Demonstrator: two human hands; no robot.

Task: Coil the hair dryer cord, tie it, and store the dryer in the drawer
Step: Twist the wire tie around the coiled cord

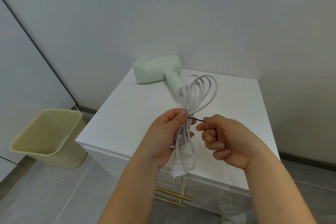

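A pale green hair dryer (pixel 156 70) lies on its side at the back of the white cabinet top (pixel 131 114). Its white cord (pixel 201 92) is gathered into long loops, held up above the cabinet. My left hand (pixel 167 132) grips the bundle at its middle, thumb pressed on it. The white plug (pixel 177 171) hangs below that hand. A thin dark twist tie (pixel 196 119) wraps the bundle and sticks out to the right, twisted. My right hand (pixel 229 138) pinches the tie's free end between thumb and forefinger.
A beige plastic bin (pixel 47 136) stands on the grey floor left of the cabinet. Gold drawer handles (pixel 172 196) show on the cabinet front below my arms. White walls close in behind and to the right.
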